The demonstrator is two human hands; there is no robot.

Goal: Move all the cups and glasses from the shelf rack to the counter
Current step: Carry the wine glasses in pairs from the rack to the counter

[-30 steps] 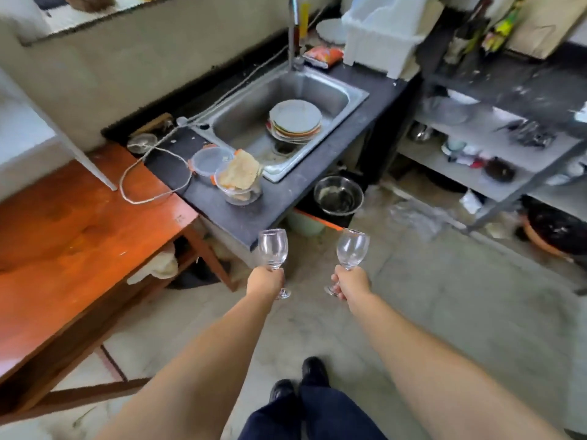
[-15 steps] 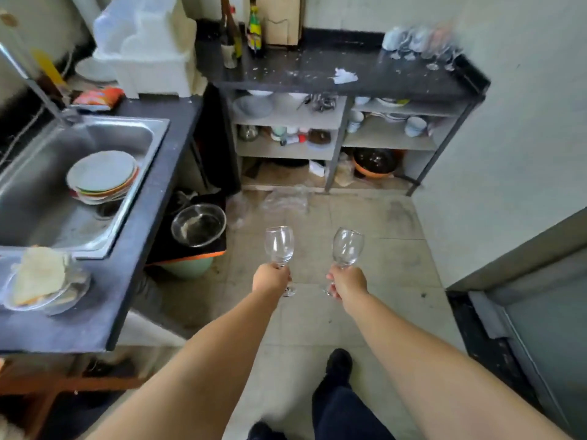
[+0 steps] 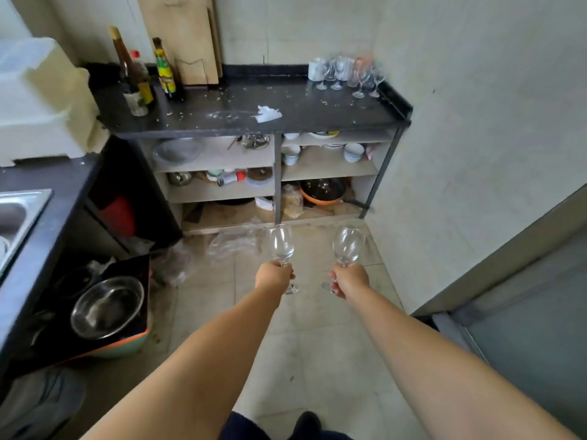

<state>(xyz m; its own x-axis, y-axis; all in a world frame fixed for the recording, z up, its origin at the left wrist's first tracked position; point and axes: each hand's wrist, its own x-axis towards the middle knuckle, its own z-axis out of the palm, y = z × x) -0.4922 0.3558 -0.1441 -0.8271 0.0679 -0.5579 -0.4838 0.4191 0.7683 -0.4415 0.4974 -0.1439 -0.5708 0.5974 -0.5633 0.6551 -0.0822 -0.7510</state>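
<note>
Your left hand (image 3: 273, 275) is curled round the stem of a clear wine glass (image 3: 280, 245); your right hand (image 3: 350, 278) grips the stem of a second wine glass (image 3: 347, 246). Both glasses are upright, bowls above the fists, feet showing just below them — held out over the tiled floor (image 3: 320, 338), side by side and apart from each other.

Ahead stands the dark tabletop (image 3: 317, 112), flecked with pale crumbs, with a white scrap of paper (image 3: 267, 114) near its middle. At its far right corner sits a cluster of glasses (image 3: 347, 74), blurred — count cannot be told. At the far left: three bottles (image 3: 143, 74) and a wooden board (image 3: 184, 36) leaning on the wall.

Under the tabletop, the shelf rack (image 3: 278, 182) carries white bowls (image 3: 353, 152), a metal dish (image 3: 178, 150), jars and a dark pan (image 3: 322, 188) in an orange basin.

Left edge: a sink rim (image 3: 28, 211) and, lower, a steel bowl (image 3: 106, 308).
</note>
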